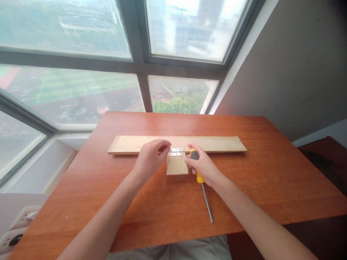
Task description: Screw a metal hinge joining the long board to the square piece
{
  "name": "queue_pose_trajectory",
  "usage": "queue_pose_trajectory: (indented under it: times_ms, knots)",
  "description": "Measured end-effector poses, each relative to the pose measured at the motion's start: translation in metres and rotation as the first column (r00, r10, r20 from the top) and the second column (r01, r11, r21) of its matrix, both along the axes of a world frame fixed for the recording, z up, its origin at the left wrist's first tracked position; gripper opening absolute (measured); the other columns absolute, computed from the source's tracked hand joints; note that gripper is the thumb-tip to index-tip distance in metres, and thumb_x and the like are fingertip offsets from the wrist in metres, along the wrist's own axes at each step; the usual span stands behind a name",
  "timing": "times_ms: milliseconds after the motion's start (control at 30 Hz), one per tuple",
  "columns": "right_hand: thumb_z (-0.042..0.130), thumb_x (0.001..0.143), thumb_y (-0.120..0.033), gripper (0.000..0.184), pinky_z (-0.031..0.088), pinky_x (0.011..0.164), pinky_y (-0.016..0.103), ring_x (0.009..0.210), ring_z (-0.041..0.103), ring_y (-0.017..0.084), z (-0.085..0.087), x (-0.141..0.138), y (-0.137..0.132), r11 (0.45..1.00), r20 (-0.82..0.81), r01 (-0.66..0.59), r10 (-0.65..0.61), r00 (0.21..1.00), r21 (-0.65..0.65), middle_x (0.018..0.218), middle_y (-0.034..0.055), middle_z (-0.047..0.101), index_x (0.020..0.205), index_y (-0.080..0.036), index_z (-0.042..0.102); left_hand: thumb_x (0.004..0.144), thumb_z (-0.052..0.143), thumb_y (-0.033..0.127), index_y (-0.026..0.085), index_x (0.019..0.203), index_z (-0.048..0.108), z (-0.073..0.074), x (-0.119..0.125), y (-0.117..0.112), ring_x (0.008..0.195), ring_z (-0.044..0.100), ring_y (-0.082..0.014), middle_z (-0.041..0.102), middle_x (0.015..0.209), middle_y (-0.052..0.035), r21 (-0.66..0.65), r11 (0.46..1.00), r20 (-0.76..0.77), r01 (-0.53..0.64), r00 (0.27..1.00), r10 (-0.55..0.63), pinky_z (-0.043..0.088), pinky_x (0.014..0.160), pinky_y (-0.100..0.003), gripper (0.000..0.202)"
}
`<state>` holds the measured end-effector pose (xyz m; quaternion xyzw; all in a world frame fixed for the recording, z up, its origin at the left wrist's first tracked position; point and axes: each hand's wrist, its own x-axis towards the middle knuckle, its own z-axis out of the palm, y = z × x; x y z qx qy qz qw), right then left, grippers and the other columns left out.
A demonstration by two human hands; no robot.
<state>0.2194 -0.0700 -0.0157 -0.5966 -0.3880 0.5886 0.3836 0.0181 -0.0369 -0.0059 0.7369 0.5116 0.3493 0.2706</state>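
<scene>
A long pale wooden board (217, 143) lies across the table, and a small wooden piece (177, 166) sits against its near edge. A silver metal hinge (176, 152) spans the joint between them, with dark dots at its holes. My left hand (155, 153) is closed in a pinch at the hinge's left end; whatever its fingertips hold is too small to make out. My right hand (204, 164) grips the yellow and black handle of a screwdriver (200, 177), its shaft pointing back toward me. The right thumb and fingers are beside the small piece's right edge.
The reddish-brown table (130, 220) meets the window frame (139, 66) at the back. A grey wall (292, 72) rises on the right. At lower left is a power socket (20, 231), and my lap is below the table's front edge.
</scene>
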Motion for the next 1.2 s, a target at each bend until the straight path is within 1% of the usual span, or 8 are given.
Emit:
queue_pose_trajectory:
  times_ms: [133, 467, 600, 967, 1133, 1200]
  knots:
    - [0.069, 0.072, -0.018, 0.071, 0.04, 0.039, 0.018, 0.056, 0.053, 0.007, 0.001, -0.001, 0.0, 1.0, 0.013, 0.005, -0.005, 1.0, -0.004, 0.09, -0.0012, 0.062, 0.138, -0.024, 0.045, 0.086, 0.056, 0.018, 0.02, 0.089, 0.069, 0.0, 0.004, 0.003, 0.076, 0.067, -0.0163, 0.073, 0.086, -0.002, 0.053, 0.998, -0.107, 0.033, 0.994, -0.027, 0.053, 0.07, -0.026, 0.014]
    - [0.068, 0.074, -0.015, 0.071, 0.04, 0.04, 0.019, 0.059, 0.055, 0.009, 0.0, 0.002, 0.0, 1.0, 0.003, -0.008, 0.009, 1.0, -0.009, 0.092, -0.0004, 0.061, 0.14, -0.025, 0.044, 0.088, 0.055, 0.015, 0.019, 0.088, 0.069, 0.0, 0.007, -0.001, 0.069, 0.062, -0.0146, 0.07, 0.082, -0.0024, 0.122, 0.989, -0.249, 0.089, 0.967, -0.056, 0.046, 0.063, -0.024, 0.014]
    - [0.068, 0.073, -0.015, 0.072, 0.04, 0.039, 0.018, 0.059, 0.055, 0.009, 0.001, 0.002, 0.0, 1.0, -0.006, -0.009, 0.009, 1.0, -0.012, 0.092, -0.0004, 0.061, 0.14, -0.025, 0.043, 0.09, 0.052, 0.015, 0.019, 0.089, 0.068, -0.002, 0.008, -0.003, 0.064, 0.059, -0.013, 0.07, 0.083, -0.0025, 0.158, 0.981, -0.305, 0.109, 0.951, -0.057, 0.043, 0.061, -0.023, 0.017]
    - [0.068, 0.073, -0.014, 0.072, 0.04, 0.041, 0.018, 0.06, 0.055, 0.008, 0.003, 0.001, 0.0, 1.0, -0.008, -0.018, 0.017, 1.0, -0.021, 0.094, 0.0, 0.061, 0.14, -0.025, 0.045, 0.088, 0.055, 0.015, 0.019, 0.084, 0.065, -0.001, 0.012, -0.003, 0.066, 0.059, -0.0143, 0.069, 0.078, -0.0011, 0.16, 0.985, -0.324, 0.069, 0.946, -0.014, 0.039, 0.061, -0.023, 0.012]
    - [0.068, 0.073, -0.013, 0.072, 0.04, 0.041, 0.018, 0.059, 0.053, 0.008, 0.005, 0.001, 0.0, 1.0, 0.001, -0.015, 0.015, 1.0, -0.022, 0.091, -0.0006, 0.061, 0.14, -0.025, 0.045, 0.085, 0.054, 0.009, 0.019, 0.081, 0.066, -0.006, 0.012, -0.003, 0.063, 0.058, -0.013, 0.069, 0.075, 0.0001, 0.161, 0.981, -0.339, 0.106, 0.94, -0.046, 0.037, 0.059, -0.023, 0.016]
    - [0.068, 0.073, -0.013, 0.072, 0.04, 0.04, 0.018, 0.059, 0.053, 0.008, 0.006, 0.001, 0.0, 1.0, 0.001, -0.015, 0.015, 1.0, -0.022, 0.091, -0.0007, 0.061, 0.14, -0.025, 0.045, 0.085, 0.054, 0.008, 0.019, 0.082, 0.067, -0.008, 0.011, -0.003, 0.062, 0.057, -0.0123, 0.068, 0.075, 0.0003, 0.17, 0.98, -0.33, 0.104, 0.943, -0.043, 0.037, 0.058, -0.023, 0.017]
